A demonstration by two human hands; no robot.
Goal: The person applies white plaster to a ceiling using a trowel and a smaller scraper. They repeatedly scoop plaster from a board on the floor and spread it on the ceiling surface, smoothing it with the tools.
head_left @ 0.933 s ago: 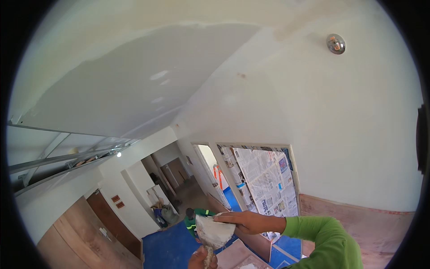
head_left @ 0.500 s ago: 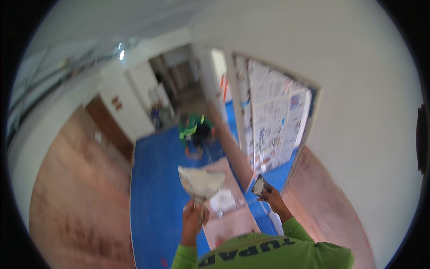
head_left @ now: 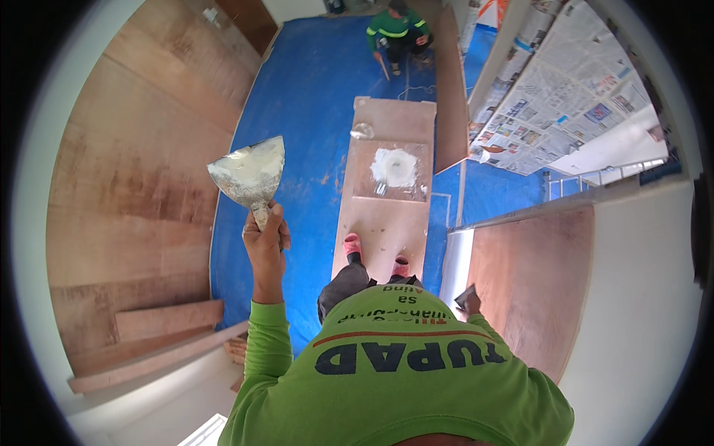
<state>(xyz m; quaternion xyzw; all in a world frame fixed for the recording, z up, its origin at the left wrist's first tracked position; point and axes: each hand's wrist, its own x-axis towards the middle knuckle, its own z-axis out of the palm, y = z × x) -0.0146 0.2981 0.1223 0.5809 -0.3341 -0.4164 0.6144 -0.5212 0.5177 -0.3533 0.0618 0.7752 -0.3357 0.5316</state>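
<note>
While left hand (head_left: pixel 265 232) grips putty knife (head_left: pixel 249 177), right hand (head_left: pixel 474 303) clasps scraper (head_left: pixel 463 297); smeared board (head_left: pixel 364 182) on plank (head_left: pixel 383 234), co-worker (head_left: pixel 399 31) beyond

Mostly matt surfaces: wood, cloth, paper, smeared metal.
Broad scraper (head_left: pixel 246 178): metal, roughly crusted with pale paste (head_left: pixel 259 160). Platform (head_left: pixel 383 223): smooth-looking wood. Wall panels (head_left: pixel 141 186): blotchy matt plywood. Shirt (head_left: pixel 416 405): matt green cloth. Newspaper sheets (head_left: pixel 558 97): thin matt paper. Floor covering (head_left: pixel 297 111): blue, scuffed, plastic-looking.
</note>
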